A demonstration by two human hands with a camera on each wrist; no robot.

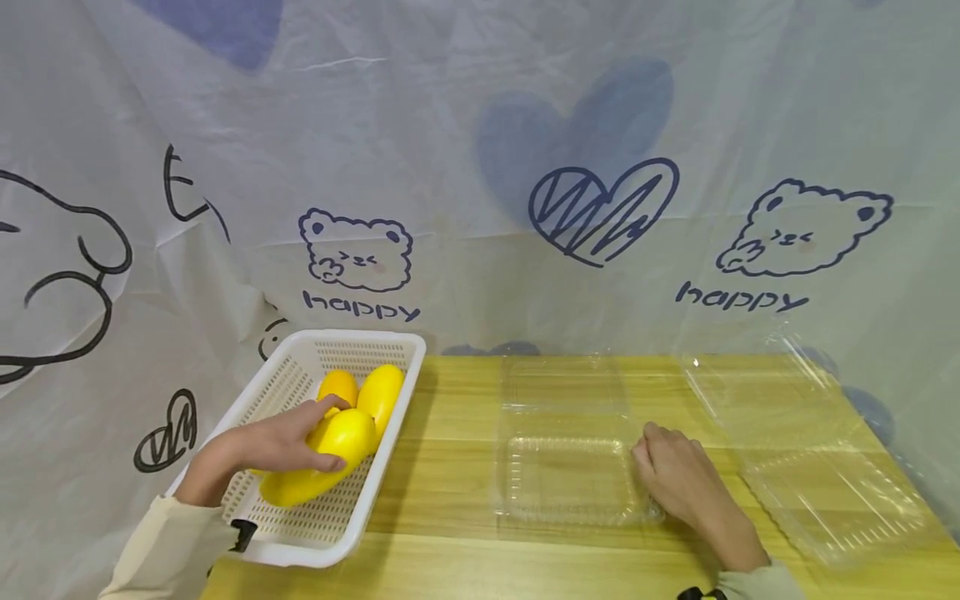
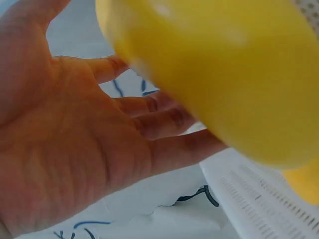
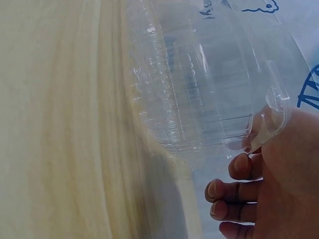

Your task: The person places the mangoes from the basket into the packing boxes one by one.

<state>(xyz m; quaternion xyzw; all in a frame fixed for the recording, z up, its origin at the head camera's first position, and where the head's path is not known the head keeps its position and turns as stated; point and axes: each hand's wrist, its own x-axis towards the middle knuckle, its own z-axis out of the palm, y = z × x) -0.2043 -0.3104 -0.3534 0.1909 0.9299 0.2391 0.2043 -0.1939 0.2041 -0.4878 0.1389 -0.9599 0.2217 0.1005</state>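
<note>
In the head view, my left hand (image 1: 281,437) reaches into a white basket (image 1: 352,546) at the left. Its thumb and fingers are spread round a yellow mango (image 1: 303,487), thumb on the near side. The left wrist view shows the mango (image 2: 214,74) large, with the fingertips against its side. Other yellow mangoes (image 1: 382,392) lie beside and behind it in the basket. My right hand (image 1: 686,483) pinches the right edge of a clear plastic box (image 1: 570,512), which lies with its lid folded back. In the right wrist view, thumb and forefinger hold the box's tab (image 3: 276,117).
Another clear plastic box (image 1: 840,492) lies unfolded on the wooden table (image 1: 442,500), to the right of my right hand. A printed cloth (image 1: 465,275) hangs behind the table and along its left side.
</note>
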